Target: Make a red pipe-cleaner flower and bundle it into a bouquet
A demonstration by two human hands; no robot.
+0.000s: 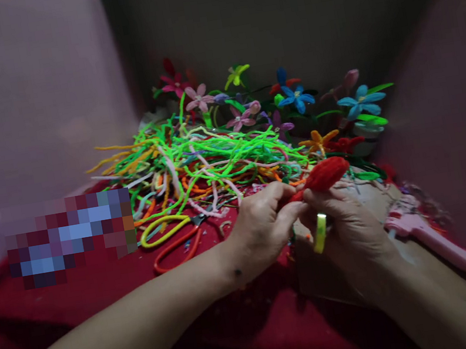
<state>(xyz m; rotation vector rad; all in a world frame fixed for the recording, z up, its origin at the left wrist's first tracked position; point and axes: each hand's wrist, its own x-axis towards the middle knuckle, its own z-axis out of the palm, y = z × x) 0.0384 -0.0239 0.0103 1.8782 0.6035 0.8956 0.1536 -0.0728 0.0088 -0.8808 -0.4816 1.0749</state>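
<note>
Both hands meet over a red cloth. My left hand is closed, its fingers pinching the base of a red fuzzy pipe-cleaner piece. My right hand is closed too, gripping the same red piece from the other side, and a short light-green stick pokes out between its fingers. Just behind the hands lies a big tangle of loose pipe cleaners, mostly neon green with orange and pink.
Finished pipe-cleaner flowers in pink, blue, yellow and orange stand at the back. Scissors with yellow and orange handles lie left of the hands. A pink glue gun rests at the right. Walls close in on both sides.
</note>
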